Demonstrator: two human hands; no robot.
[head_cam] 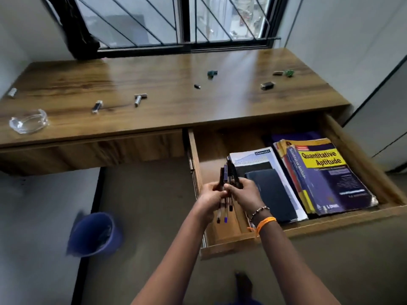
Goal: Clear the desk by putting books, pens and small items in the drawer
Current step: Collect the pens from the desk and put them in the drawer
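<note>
- We face a wooden table point(167, 69) under a barred window point(176, 20), with its right drawer point(361, 159) pulled open.
- Our left hand point(210, 193) and right hand point(244, 192) together grip a bundle of pens point(226, 194), held over the drawer's bare left part.
- The books point(326, 177) already lie in the drawer, to the right of the pens.
- Small items, such as a black clip point(267, 85), a metal piece point(139, 99) and a glass ashtray point(28, 121), lie on the table.
- Risk: releasing the pens unevenly may let some roll over the low front edge towards the blue bin point(94, 234) on the floor.
- Risk: pens landing against the books may jam the drawer on closing.
</note>
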